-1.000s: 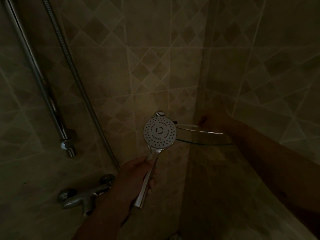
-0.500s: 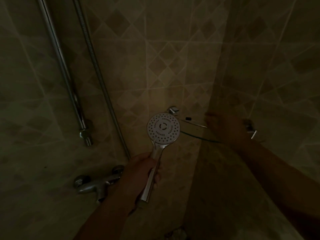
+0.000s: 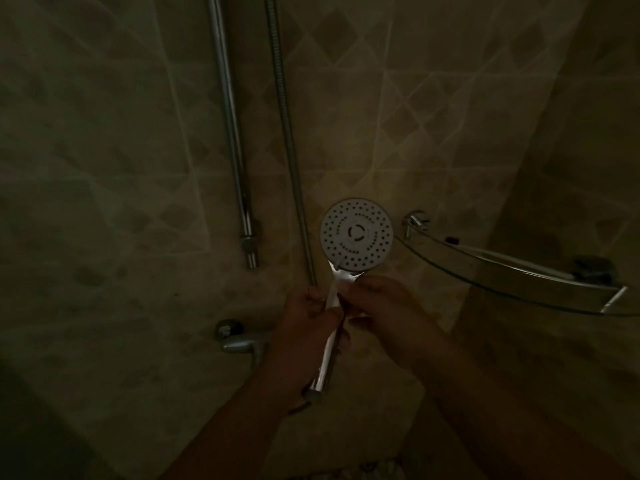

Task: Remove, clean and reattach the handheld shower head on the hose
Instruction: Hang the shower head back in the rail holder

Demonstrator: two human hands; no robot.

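the left hand [image 3: 308,317] is wrapped around the handle of the shower head [image 3: 356,232], fingers curled shut on it partway down, with the chrome end of the handle sticking out below the palm. the right hand [image 3: 377,303] is closed in on the same handle from the right, just under the round face, its fingertips [image 3: 349,287] pressed against the neck; the two hands touch each other there. whether the right hand pinches anything besides the handle is too dark to tell.

the shower head stands nearly upright, its pale spray face with rings of dark holes turned toward the camera, in the middle of the scene in front of the tiled wall [image 3: 433,109].

just left of the face the ribbed hose [image 3: 284,126] runs down the wall and passes behind the left hand. further left, the smooth riser rail [image 3: 230,126] ends in a bracket [image 3: 250,242]. lower left, near the left wrist, sits the chrome mixer tap [image 3: 239,344].

to the right of the shower head a curved glass corner shelf [image 3: 519,271] is fixed in the corner, held by a chrome clamp [image 3: 415,221] at its left end.
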